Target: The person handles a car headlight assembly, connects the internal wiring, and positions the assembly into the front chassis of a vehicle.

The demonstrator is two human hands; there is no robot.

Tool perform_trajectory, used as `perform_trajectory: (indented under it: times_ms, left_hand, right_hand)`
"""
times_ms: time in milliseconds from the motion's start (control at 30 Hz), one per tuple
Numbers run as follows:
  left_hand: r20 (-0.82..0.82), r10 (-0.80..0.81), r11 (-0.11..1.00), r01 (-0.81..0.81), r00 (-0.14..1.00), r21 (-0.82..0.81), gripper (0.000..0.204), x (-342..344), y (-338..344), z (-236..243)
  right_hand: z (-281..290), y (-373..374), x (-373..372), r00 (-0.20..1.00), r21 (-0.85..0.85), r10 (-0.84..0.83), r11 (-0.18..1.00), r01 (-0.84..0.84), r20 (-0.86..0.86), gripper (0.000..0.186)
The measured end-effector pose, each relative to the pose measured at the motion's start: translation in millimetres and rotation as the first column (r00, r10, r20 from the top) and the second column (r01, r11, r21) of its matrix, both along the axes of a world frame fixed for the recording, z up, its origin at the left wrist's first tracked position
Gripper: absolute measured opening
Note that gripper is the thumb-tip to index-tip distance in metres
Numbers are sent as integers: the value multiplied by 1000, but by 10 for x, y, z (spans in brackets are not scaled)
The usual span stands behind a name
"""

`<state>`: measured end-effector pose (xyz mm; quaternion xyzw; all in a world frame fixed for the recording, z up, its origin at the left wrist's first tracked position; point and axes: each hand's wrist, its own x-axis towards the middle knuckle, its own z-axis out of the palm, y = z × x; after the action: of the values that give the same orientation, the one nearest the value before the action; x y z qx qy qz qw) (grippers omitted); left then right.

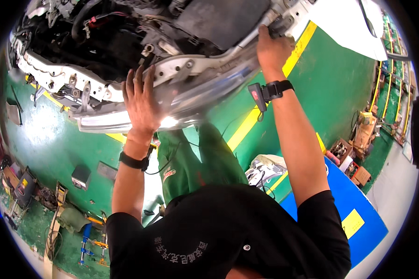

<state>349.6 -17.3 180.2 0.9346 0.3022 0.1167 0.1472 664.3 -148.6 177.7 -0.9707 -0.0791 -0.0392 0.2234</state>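
Note:
At the top is a car's open engine bay [205,25] with a white front frame [175,66] and a long silver bumper beam [202,95] along it. My left hand [139,102] lies on the beam at the centre, fingers stretched upward and slightly apart over the white frame. My right hand [272,51] is at the beam's right end, fingers curled round its edge beside a bracket; the fingertips are partly hidden. I wear black straps on both wrists, with a small device hanging at the right one.
Below lies a green floor [51,153] with yellow lines. A blue board [368,223] and a white part [265,168] are at the lower right. Tools and boxes [361,176] line the right wall. Blue and orange tools [86,237] lie at the lower left, near a dark box [80,176].

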Motion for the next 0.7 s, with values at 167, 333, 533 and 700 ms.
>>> perform_trajectory:
  times_ms: [167, 333, 533, 700]
  left_hand:
    - [-250, 243, 965, -260, 937, -37, 83, 347, -106, -51]
    - [-444, 139, 922, -279, 885, -267, 88, 638, 106, -25]
    - [-456, 140, 775, -384, 879, -502, 81, 713, 199, -87]
    - [-438, 180, 830, -375, 881, -414, 82, 672, 102, -116]
  right_hand:
    - [7, -87, -146, 999, 35, 51, 998, -51, 2, 105]
    - [-70, -99, -134, 983, 61, 14, 998, -26, 181, 96]
    - [75, -65, -175, 999, 193, -44, 980, 43, 0, 101]
    - [559, -255, 222, 916, 280, 66, 959, 52, -396, 95]
